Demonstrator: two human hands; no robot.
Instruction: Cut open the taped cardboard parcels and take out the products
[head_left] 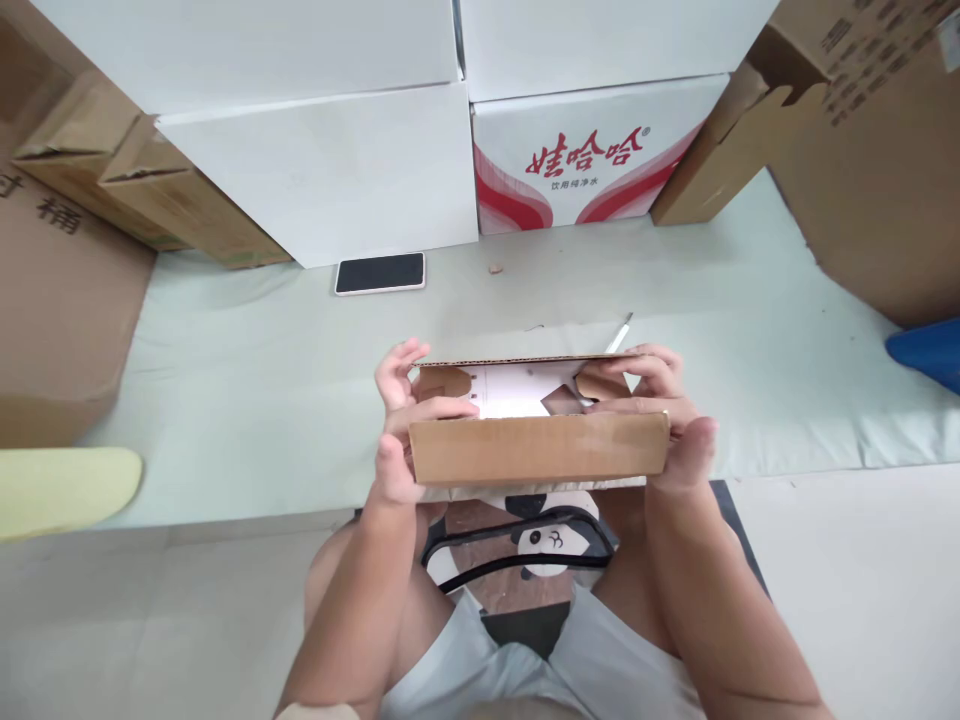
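Between my two hands is a brown cardboard box (pixel 540 447), its open side facing up towards me at the edge of the covered surface. White printed paper (pixel 514 390) shows inside it. My left hand (pixel 401 425) grips the box's left end, with one finger reaching in over the rim. At the right end my right hand (pixel 671 420) holds on, some fingers inside the opening and the thumb outside. Just behind the box lies a slim white pen-like tool (pixel 619 333), its lower part hidden by the box.
A phone (pixel 380 273) lies near stacked white cartons (pixel 322 180), one with red print (pixel 574 165). Larger brown cartons (pixel 67 300) stand at both sides. A yellow-green object (pixel 67 485) is at left, a blue one (pixel 926 352) at right. Below is a black-trimmed panda-patterned item (pixel 555 540).
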